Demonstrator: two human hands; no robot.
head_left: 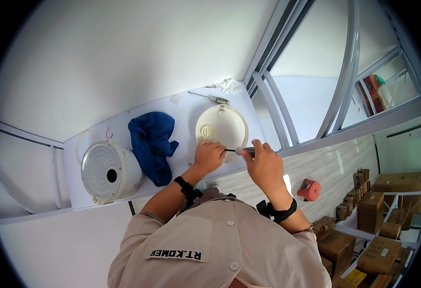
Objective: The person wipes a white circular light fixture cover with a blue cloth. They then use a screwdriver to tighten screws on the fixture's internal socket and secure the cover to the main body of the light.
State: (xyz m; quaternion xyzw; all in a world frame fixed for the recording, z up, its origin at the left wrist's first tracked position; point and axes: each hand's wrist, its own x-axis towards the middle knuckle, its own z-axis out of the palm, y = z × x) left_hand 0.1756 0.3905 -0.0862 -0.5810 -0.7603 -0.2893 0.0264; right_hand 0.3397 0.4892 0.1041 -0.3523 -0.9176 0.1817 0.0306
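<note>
Grey-handled screwdriver is gripped in the half-closed right hand, its shaft pointed at the curled left hand, whose hold cannot be told, beside the round cream lid

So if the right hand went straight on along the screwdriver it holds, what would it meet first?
Most likely the left hand: the screwdriver in the right hand points toward it. Whether the tip already touches that hand is hard to tell.

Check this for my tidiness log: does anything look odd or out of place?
The blue cloth lies crumpled between the white appliance and the cream round part, untidy rather than folded. Nothing looks spilled.
</note>
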